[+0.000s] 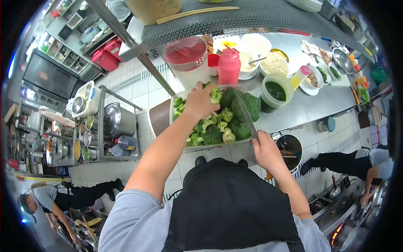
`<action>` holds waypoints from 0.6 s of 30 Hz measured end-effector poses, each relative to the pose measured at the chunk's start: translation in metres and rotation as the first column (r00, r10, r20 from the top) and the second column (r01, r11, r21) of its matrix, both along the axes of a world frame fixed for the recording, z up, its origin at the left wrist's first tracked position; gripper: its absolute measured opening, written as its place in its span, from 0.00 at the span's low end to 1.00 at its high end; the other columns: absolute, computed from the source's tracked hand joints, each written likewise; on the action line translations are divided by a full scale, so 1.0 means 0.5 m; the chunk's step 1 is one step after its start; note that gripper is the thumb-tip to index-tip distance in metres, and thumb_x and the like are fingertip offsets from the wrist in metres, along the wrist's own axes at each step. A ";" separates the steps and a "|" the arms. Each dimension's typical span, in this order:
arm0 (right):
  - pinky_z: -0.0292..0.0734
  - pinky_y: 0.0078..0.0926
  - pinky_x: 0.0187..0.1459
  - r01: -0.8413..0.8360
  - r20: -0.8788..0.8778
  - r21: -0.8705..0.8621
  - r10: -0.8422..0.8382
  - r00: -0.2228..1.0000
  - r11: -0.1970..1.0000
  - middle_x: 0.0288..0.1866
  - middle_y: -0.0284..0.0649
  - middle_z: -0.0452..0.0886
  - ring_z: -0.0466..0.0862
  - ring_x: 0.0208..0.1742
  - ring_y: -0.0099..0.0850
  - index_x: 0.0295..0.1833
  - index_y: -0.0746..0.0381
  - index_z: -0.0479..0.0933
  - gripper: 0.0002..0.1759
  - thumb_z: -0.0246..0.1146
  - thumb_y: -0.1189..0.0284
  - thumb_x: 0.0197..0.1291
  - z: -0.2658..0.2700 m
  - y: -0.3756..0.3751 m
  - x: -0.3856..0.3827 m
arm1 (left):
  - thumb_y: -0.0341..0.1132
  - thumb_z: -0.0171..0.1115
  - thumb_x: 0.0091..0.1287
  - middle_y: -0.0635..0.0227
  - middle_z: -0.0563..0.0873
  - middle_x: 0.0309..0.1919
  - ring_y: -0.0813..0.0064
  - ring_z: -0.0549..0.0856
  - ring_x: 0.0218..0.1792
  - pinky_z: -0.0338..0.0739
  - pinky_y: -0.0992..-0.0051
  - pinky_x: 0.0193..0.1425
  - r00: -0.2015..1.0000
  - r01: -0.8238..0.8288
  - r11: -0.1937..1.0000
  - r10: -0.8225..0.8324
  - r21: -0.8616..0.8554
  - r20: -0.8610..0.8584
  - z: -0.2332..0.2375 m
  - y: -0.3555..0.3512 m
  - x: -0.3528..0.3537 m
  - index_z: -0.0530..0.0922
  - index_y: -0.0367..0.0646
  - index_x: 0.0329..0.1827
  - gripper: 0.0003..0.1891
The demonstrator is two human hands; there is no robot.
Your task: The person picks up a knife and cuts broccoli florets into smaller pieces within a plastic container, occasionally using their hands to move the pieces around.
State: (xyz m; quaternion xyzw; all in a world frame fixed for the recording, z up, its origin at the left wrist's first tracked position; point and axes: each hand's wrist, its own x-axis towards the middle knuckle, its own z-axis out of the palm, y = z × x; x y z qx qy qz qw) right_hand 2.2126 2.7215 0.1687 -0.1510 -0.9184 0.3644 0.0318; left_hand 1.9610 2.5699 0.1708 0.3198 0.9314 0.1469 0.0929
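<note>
The right hand (pixel 268 152) is closed round the knife (pixel 246 114); the left hand (pixel 202 102) pinches a broccoli floret (pixel 215 95); the blade's long axis slants over the tub's (pixel 218 146) right side, tip forward and slightly left; cutting seems under way, and another stroke calls for fingers clear.

Metal bench (pixel 280 118) holding a pink squeeze bottle (pixel 229 67), a tub of green sauce (pixel 277 90), a bowl of creamy mixture (pixel 274 64) and, farther right, a white cutting board (pixel 341 80).
</note>
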 end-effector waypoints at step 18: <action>0.78 0.50 0.51 -0.372 0.349 0.149 0.303 0.887 0.916 0.46 0.55 0.83 0.84 0.48 0.55 0.52 0.67 0.76 0.13 0.56 0.72 0.65 0.006 -0.009 -0.107 | 0.31 0.65 0.63 0.58 0.79 0.61 0.68 0.80 0.55 0.74 0.71 0.60 0.889 -0.411 0.585 0.087 0.699 0.450 0.175 -0.294 0.038 0.71 0.40 0.69 0.29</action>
